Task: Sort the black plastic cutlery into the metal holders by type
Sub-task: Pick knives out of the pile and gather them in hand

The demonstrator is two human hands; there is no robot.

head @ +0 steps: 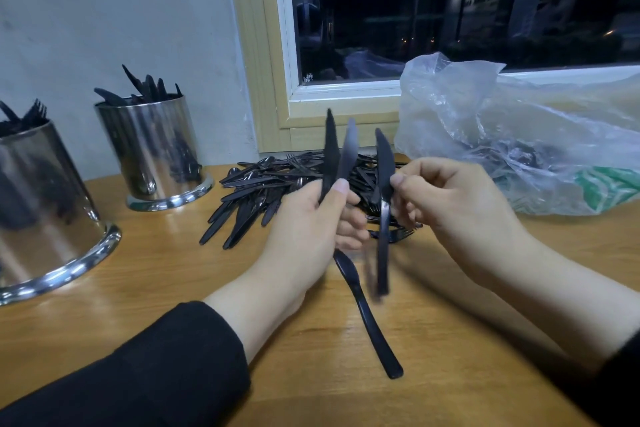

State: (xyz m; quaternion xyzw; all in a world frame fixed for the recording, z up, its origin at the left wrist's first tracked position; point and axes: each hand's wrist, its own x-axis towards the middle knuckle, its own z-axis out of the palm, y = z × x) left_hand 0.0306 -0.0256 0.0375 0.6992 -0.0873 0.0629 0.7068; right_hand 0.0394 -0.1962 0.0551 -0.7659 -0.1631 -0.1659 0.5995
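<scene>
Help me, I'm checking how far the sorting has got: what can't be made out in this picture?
- Near holder, head view: cut off by the left edge; its contents barely show.
- Far holder: its wall hides everything but the cutlery tips.
- Knives in the left hand: motion blur and the fingers hide their count.
- Bag: crinkled plastic obscures what is inside.
- Pile: hands cover part.

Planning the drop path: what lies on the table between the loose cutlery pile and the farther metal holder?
Head view: only bare wooden table between pile and holder.

near holder (45,204) cut off left, right-hand knife (383,218) perhaps motion-blurred
</scene>
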